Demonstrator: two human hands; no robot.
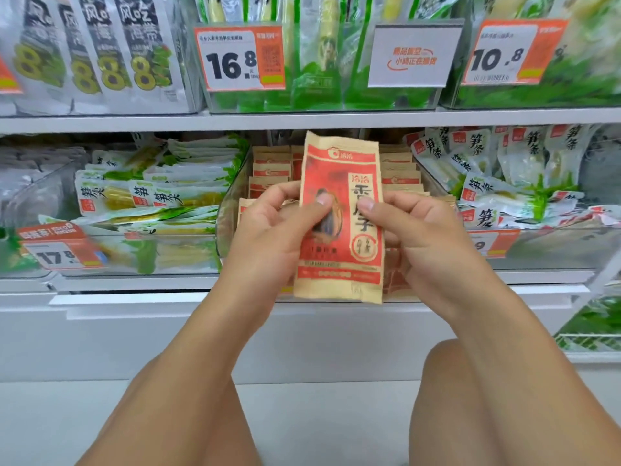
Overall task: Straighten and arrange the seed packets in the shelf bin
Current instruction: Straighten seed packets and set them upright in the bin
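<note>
1. A seed packet (341,216) stands upright in front of the shelf bin (228,203), held between the left hand (268,237) on its left edge and the right hand (423,237) on its right edge.
2. Behind it, rows of seed packets (270,169) stand in the bin.
3. Left of the bin lie bamboo-shoot packs (151,183); right of it lie more such packs (497,169).
4. On the shelf above, a price tag (240,58) hangs in front of another bin.

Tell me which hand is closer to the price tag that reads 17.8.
Left. The left hand grips the seed packet on the side toward the 17.8 price tag, which sits at the lower left. The right hand holds the packet's far side, farther away.
</note>
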